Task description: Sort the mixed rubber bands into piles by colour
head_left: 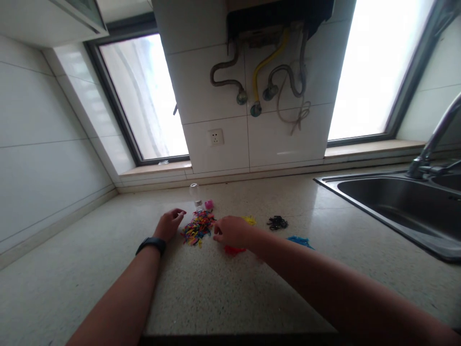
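While both forearms stretch forward across the speckled tabletop [216, 288], the two hands meet at a mixed pile of small coloured pieces [197, 228] lying in the middle of it. The left hand [170, 224], a dark band [151, 244] on its wrist, rests at the pile's left edge with its fingers [179, 212] curled loosely inward, the tips just above the pieces; whether they pinch anything I cannot tell. The right hand [232, 231] lies palm down at the pile's right edge, its fingers [217, 232] bent and drawn together against the pieces, grip unclear. Around that hand lie sorted heaps: red [233, 250] touching under it, yellow [249, 220] just behind, blue [298, 240] beside the forearm, black [277, 222] farther right. A clear glass bulb [195, 191] and a pink piece [209, 204] sit behind the pile.
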A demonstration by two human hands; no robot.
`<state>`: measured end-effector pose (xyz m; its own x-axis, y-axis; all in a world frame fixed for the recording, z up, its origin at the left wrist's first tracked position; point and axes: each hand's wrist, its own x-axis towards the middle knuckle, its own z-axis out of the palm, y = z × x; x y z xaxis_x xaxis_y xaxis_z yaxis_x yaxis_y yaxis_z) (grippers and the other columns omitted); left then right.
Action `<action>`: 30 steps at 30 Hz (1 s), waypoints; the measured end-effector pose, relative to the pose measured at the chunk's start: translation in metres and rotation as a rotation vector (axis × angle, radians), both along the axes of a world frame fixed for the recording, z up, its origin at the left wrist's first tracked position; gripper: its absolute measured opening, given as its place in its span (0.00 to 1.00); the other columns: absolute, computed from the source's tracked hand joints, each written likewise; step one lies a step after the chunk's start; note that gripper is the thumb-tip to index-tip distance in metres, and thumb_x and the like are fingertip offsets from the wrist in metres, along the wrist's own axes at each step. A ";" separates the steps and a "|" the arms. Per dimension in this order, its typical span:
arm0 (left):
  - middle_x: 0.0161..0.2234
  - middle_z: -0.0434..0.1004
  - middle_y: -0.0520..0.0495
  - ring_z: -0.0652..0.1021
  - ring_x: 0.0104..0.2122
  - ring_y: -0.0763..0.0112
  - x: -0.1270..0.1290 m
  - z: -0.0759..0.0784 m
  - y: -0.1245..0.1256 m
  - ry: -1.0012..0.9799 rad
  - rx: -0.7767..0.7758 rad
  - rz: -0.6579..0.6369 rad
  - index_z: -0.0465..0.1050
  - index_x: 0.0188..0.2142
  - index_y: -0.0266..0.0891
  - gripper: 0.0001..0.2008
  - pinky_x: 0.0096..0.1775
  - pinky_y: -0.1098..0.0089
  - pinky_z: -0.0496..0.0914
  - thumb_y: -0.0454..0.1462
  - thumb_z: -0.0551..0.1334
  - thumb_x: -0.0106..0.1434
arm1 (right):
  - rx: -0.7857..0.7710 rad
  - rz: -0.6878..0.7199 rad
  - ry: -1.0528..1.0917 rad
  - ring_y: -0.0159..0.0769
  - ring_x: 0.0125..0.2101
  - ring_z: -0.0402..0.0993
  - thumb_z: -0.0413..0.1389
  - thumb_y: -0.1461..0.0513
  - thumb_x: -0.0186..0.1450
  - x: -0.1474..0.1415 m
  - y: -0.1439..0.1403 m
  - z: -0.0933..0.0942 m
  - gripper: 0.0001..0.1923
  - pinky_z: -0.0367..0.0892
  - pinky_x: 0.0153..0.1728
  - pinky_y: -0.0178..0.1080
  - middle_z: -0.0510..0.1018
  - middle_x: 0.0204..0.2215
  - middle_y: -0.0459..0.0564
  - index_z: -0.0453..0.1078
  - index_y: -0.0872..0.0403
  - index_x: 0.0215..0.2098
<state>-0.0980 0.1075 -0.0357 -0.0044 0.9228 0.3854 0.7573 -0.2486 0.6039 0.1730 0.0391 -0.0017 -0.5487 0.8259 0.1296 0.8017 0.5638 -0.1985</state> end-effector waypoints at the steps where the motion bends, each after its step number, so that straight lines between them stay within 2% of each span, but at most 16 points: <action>1: 0.26 0.79 0.46 0.76 0.28 0.64 -0.001 -0.001 0.001 0.002 0.000 0.000 0.80 0.39 0.35 0.22 0.30 0.69 0.66 0.50 0.57 0.58 | -0.006 -0.019 -0.027 0.44 0.38 0.78 0.58 0.52 0.63 -0.008 0.002 0.001 0.14 0.67 0.34 0.38 0.82 0.37 0.55 0.79 0.52 0.38; 4: 0.26 0.79 0.46 0.76 0.28 0.64 -0.002 -0.003 0.003 0.010 -0.001 -0.006 0.79 0.40 0.35 0.23 0.30 0.69 0.66 0.50 0.57 0.59 | 0.008 -0.066 -0.068 0.49 0.39 0.79 0.58 0.50 0.61 -0.025 0.006 0.002 0.18 0.69 0.34 0.41 0.82 0.38 0.59 0.78 0.55 0.38; 7: 0.26 0.79 0.46 0.76 0.28 0.64 -0.004 -0.005 0.005 0.015 -0.002 -0.014 0.79 0.40 0.34 0.23 0.30 0.69 0.66 0.50 0.57 0.59 | 0.051 -0.091 -0.069 0.51 0.39 0.79 0.57 0.51 0.62 -0.033 0.010 -0.001 0.19 0.70 0.34 0.43 0.82 0.39 0.62 0.77 0.57 0.41; 12: 0.26 0.79 0.46 0.75 0.28 0.65 -0.007 -0.009 0.009 0.011 0.007 -0.029 0.80 0.40 0.34 0.24 0.30 0.70 0.65 0.51 0.57 0.60 | 0.041 -0.137 0.006 0.47 0.37 0.79 0.55 0.56 0.62 -0.026 0.008 -0.005 0.14 0.68 0.33 0.40 0.82 0.38 0.59 0.78 0.54 0.39; 16: 0.27 0.79 0.46 0.75 0.28 0.65 -0.012 -0.014 0.014 0.003 0.007 -0.047 0.79 0.41 0.35 0.24 0.30 0.70 0.65 0.51 0.56 0.61 | 0.022 -0.102 0.117 0.39 0.30 0.77 0.55 0.59 0.61 0.001 0.005 0.007 0.10 0.62 0.28 0.36 0.82 0.31 0.53 0.78 0.53 0.33; 21: 0.29 0.80 0.45 0.76 0.29 0.65 -0.017 -0.020 0.018 0.027 0.007 -0.069 0.79 0.42 0.35 0.24 0.30 0.70 0.65 0.51 0.56 0.63 | -0.039 -0.011 0.367 0.31 0.25 0.72 0.56 0.60 0.62 0.055 -0.003 0.020 0.08 0.59 0.26 0.32 0.80 0.26 0.48 0.76 0.56 0.32; 23: 0.31 0.81 0.45 0.76 0.29 0.65 -0.018 -0.020 0.019 0.051 0.007 -0.062 0.79 0.42 0.36 0.23 0.30 0.70 0.65 0.51 0.56 0.63 | 0.032 -0.003 0.407 0.30 0.26 0.71 0.56 0.61 0.64 0.077 -0.011 0.017 0.08 0.59 0.28 0.32 0.79 0.26 0.48 0.75 0.56 0.34; 25: 0.32 0.81 0.46 0.77 0.29 0.65 -0.019 -0.020 0.019 0.070 0.006 -0.056 0.79 0.42 0.37 0.22 0.31 0.70 0.65 0.51 0.56 0.63 | 0.202 0.033 0.346 0.30 0.27 0.71 0.55 0.62 0.65 0.094 -0.021 0.012 0.07 0.60 0.31 0.33 0.78 0.27 0.48 0.74 0.55 0.35; 27: 0.33 0.81 0.46 0.77 0.31 0.65 -0.018 -0.020 0.018 0.080 0.002 -0.051 0.79 0.42 0.38 0.21 0.31 0.71 0.66 0.50 0.56 0.63 | 0.312 0.110 0.274 0.31 0.28 0.70 0.55 0.63 0.65 0.102 -0.028 0.007 0.06 0.60 0.32 0.34 0.77 0.26 0.47 0.74 0.54 0.35; 30: 0.33 0.81 0.46 0.77 0.31 0.64 -0.016 -0.017 0.015 0.085 -0.016 -0.054 0.79 0.42 0.38 0.21 0.33 0.70 0.66 0.50 0.56 0.63 | 0.353 0.172 0.292 0.30 0.28 0.71 0.56 0.63 0.65 0.104 -0.029 0.002 0.04 0.60 0.32 0.33 0.77 0.27 0.46 0.73 0.53 0.34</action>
<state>-0.1142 0.1224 -0.0531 0.0775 0.9269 0.3672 0.7917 -0.2811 0.5424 0.2767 0.0100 0.0006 -0.5725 0.6040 0.5545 0.6301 0.7568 -0.1738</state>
